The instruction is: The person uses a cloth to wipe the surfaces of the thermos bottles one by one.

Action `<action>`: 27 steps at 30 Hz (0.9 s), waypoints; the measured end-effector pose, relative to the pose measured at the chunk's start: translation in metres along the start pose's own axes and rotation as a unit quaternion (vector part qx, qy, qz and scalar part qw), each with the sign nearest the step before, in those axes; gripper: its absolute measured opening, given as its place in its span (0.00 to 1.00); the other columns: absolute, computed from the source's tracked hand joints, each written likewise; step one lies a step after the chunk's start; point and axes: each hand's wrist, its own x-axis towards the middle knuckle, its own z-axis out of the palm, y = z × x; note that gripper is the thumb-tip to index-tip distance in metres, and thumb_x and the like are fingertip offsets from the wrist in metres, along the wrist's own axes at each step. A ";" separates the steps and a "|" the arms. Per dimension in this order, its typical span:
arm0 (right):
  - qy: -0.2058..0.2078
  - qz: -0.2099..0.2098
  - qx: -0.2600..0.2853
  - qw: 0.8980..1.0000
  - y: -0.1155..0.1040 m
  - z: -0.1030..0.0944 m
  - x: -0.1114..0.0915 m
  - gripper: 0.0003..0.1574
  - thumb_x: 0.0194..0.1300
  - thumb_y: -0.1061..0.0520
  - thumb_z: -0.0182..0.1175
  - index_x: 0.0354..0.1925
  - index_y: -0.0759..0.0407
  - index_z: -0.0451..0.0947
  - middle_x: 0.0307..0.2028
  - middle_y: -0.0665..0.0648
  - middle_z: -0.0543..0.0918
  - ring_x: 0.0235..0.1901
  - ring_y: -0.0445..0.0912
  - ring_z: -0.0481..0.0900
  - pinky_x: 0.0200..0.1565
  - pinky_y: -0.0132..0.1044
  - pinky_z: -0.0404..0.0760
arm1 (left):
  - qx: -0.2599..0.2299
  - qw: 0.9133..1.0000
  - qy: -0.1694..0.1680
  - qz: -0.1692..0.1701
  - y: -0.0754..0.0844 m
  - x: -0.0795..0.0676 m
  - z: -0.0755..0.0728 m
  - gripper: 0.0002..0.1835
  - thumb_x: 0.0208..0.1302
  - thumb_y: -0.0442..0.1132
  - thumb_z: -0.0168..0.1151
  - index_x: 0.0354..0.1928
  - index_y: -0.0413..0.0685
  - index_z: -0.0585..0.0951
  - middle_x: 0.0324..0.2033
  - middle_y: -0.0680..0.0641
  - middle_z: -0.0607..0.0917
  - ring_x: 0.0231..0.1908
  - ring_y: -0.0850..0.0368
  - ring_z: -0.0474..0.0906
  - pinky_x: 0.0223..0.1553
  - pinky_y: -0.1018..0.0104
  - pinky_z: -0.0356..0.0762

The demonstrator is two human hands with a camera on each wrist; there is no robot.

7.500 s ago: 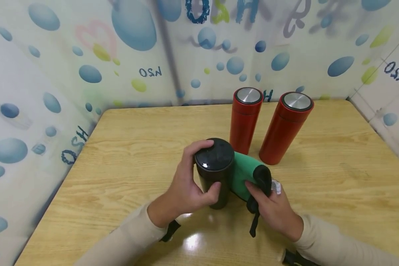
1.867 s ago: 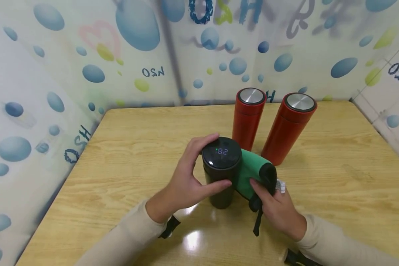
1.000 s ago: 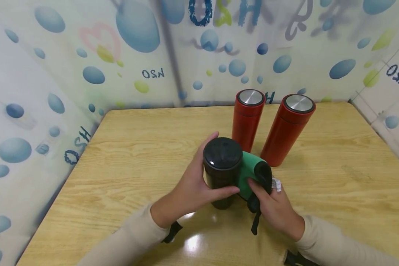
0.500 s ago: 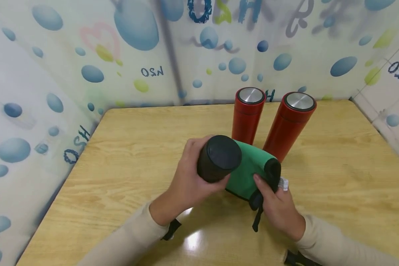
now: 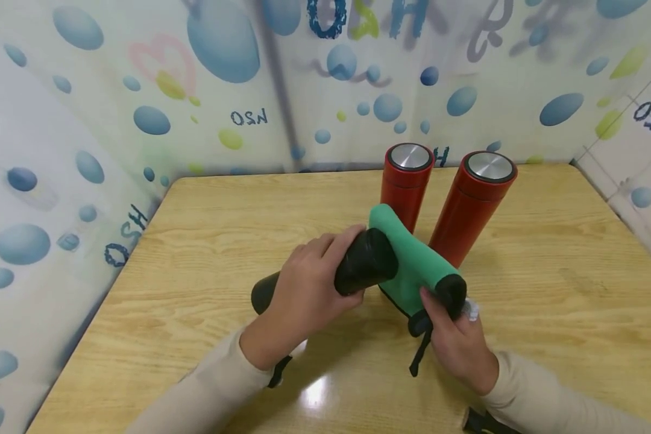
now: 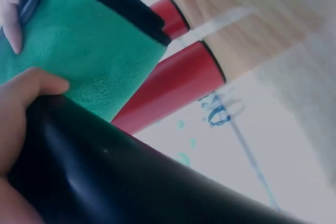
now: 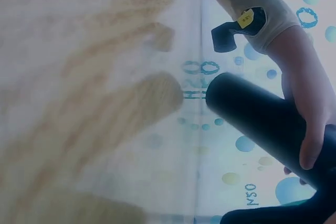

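Observation:
My left hand (image 5: 309,289) grips a black thermos bottle (image 5: 366,262) round its middle, fingers over the top. The thermos is lifted and lies tilted almost level, its right end beside a green drawstring pouch (image 5: 412,265) with black trim. My right hand (image 5: 461,343) pinches the pouch at its black-edged end, where a black cord hangs and a small white tag shows. In the left wrist view the dark thermos (image 6: 121,171) overlaps the green cloth (image 6: 94,51). The right wrist view shows the thermos body (image 7: 257,114) hanging over the table.
Two red thermos bottles with silver lids stand behind the pouch, a left one (image 5: 404,187) and a right one (image 5: 469,211). The wooden table (image 5: 239,229) meets a patterned wall covering (image 5: 314,90) at the back and sides.
The black thermos stood upright, its lid showing lit digits at one point; now my left hand has lifted and tipped it over sideways. The pouch's far end has risen a little in my right hand.

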 end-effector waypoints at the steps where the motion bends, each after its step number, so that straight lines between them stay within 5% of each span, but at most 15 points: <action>1: -0.004 0.009 -0.012 1.000 0.000 0.000 0.000 0.22 0.73 0.65 0.51 0.63 0.69 0.69 0.53 0.37 0.79 0.53 0.30 0.76 0.54 0.18 0.74 | 0.014 1.000 -0.005 0.002 0.000 0.000 0.000 0.47 0.44 0.47 0.78 0.69 0.59 0.68 0.46 0.48 0.85 0.43 0.52 0.84 0.44 0.54 0.83; 8: -0.078 -0.043 -0.010 0.996 -0.002 -0.003 0.000 0.28 0.74 0.68 0.48 0.71 0.64 0.64 0.64 0.42 0.76 0.63 0.32 0.73 0.60 0.22 0.73 | 0.099 0.991 -0.089 0.020 0.004 0.003 -0.003 0.49 0.45 0.51 0.79 0.70 0.61 0.66 0.45 0.48 0.84 0.43 0.48 0.84 0.43 0.52 0.82; 14: -0.124 -0.051 -0.025 0.991 -0.004 -0.003 0.002 0.30 0.76 0.66 0.47 0.73 0.59 0.62 0.67 0.44 0.73 0.65 0.33 0.70 0.61 0.22 0.71 | 0.084 0.984 -0.159 0.014 0.008 -0.003 -0.012 0.51 0.42 0.54 0.82 0.70 0.61 0.65 0.46 0.48 0.84 0.42 0.50 0.85 0.42 0.54 0.82; 21: -0.125 -0.110 0.012 0.986 -0.006 0.000 0.006 0.32 0.73 0.73 0.45 0.72 0.62 0.64 0.68 0.48 0.73 0.67 0.35 0.71 0.63 0.24 0.71 | 0.102 0.985 -0.136 0.006 0.009 0.000 -0.017 0.48 0.44 0.51 0.79 0.70 0.60 0.66 0.44 0.49 0.84 0.40 0.50 0.84 0.41 0.54 0.82; 27: -0.116 -0.119 0.017 0.986 -0.007 0.000 0.006 0.32 0.71 0.75 0.46 0.70 0.61 0.67 0.65 0.45 0.76 0.64 0.34 0.72 0.62 0.23 0.71 | 0.097 0.979 -0.180 -0.007 0.012 0.001 -0.017 0.49 0.45 0.52 0.79 0.71 0.57 0.66 0.46 0.48 0.84 0.41 0.49 0.84 0.40 0.54 0.81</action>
